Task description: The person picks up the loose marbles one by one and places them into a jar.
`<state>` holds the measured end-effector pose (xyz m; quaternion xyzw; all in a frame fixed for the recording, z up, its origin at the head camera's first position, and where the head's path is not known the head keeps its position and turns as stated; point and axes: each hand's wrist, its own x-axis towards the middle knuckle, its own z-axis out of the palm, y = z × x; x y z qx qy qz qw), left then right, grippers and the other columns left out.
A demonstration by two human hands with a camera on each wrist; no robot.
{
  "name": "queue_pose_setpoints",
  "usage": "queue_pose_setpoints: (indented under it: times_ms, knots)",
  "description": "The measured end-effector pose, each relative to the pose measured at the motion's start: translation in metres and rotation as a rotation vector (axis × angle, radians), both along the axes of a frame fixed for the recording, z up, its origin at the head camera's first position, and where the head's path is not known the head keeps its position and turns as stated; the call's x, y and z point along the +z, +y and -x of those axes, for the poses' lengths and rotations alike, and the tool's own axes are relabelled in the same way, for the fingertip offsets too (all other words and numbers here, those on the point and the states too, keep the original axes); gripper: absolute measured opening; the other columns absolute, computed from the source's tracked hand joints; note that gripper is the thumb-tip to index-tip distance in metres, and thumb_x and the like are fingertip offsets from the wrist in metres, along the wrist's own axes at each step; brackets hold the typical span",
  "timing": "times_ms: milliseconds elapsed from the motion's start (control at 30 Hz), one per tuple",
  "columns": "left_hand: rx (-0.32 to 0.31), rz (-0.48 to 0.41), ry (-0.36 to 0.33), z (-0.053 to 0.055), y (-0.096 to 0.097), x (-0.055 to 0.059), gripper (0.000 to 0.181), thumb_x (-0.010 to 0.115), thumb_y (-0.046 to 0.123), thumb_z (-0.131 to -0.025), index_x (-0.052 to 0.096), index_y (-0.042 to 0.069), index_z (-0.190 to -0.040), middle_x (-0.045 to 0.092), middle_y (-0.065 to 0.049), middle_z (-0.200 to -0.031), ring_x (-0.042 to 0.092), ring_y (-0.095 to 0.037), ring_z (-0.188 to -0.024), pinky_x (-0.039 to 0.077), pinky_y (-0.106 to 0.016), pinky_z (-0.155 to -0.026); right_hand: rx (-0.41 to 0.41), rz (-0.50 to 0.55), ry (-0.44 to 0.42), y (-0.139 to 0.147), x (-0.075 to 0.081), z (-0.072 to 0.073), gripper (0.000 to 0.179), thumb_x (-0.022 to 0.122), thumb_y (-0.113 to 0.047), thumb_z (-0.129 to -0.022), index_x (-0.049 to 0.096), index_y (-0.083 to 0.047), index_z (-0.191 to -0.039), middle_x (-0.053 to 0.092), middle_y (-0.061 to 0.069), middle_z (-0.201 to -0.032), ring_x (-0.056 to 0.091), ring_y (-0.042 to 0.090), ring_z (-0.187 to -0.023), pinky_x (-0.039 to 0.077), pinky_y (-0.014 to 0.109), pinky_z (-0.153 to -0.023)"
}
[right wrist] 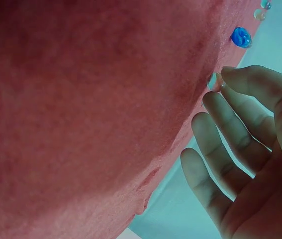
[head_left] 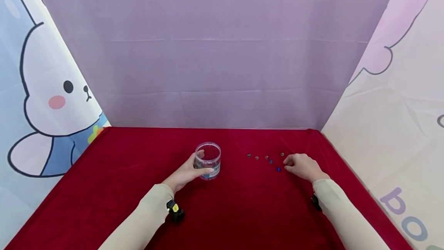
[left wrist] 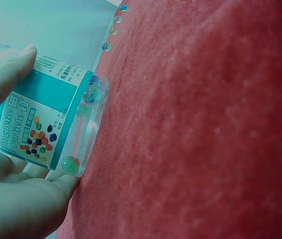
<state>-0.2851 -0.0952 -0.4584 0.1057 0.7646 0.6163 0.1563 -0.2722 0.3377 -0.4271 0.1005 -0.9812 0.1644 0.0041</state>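
In the head view my left hand grips a clear plastic jar with its open mouth upward, the thumb across the front. The left wrist view shows the jar's printed label and several glass marbles at its bottom. My right hand reaches down over the red cloth, fingers bent loosely and thumb apart from them. Its fingertips are right at a clear marble. Left of that hand lie several small marbles, among them a blue one and a clear one.
A red cloth covers the table. More loose marbles, including a reddish one and a dark one, lie between the jar and my right hand. A purple curtain stands behind, with printed cloth panels at both sides.
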Motion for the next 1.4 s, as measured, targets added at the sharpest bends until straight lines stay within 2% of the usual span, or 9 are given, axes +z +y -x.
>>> queue_pose_setpoints:
  times_ms: [300,633,933,1400]
  knots:
    - [0.011,0.011,0.002,-0.0007,-0.0008,0.0002,0.098,0.083,0.038,-0.082,0.024,0.019,-0.158,0.031,-0.006,-0.159,0.028,-0.035,-0.142,0.031,-0.063,-0.109,0.002,-0.013,-0.014,0.0017,-0.0019,0.0012,0.018,0.075,-0.017,-0.090,0.074,-0.009,-0.106,0.070,0.003,-0.098,0.065,0.022,-0.089,0.055,0.050,-0.077]
    - [0.008,-0.001,-0.002,-0.0013,-0.0014,-0.0007,0.097,0.083,0.037,-0.083,0.024,0.019,-0.158,0.029,-0.006,-0.160,0.028,-0.034,-0.142,0.031,-0.063,-0.110,0.004,-0.024,0.009,0.0018,-0.0041,0.0020,0.015,0.075,-0.014,-0.089,0.075,-0.010,-0.104,0.070,0.004,-0.097,0.065,0.023,-0.089,0.055,0.050,-0.077]
    - [0.012,0.001,-0.005,-0.0012,-0.0014,0.0004,0.098,0.083,0.037,-0.083,0.024,0.019,-0.159,0.030,-0.005,-0.159,0.028,-0.033,-0.142,0.031,-0.063,-0.109,0.007,-0.012,0.030,-0.0004,0.0001,0.0008,0.015,0.074,-0.014,-0.090,0.075,-0.010,-0.104,0.071,0.003,-0.098,0.066,0.023,-0.091,0.056,0.049,-0.079]
    - [0.000,-0.007,-0.006,-0.0017,-0.0011,0.0015,0.098,0.082,0.037,-0.084,0.022,0.018,-0.159,0.028,-0.008,-0.160,0.027,-0.036,-0.142,0.029,-0.064,-0.110,0.059,0.038,0.072,-0.0041,0.0052,0.0028,0.016,0.073,-0.007,-0.090,0.074,-0.002,-0.104,0.071,0.007,-0.097,0.067,0.026,-0.092,0.056,0.046,-0.082]
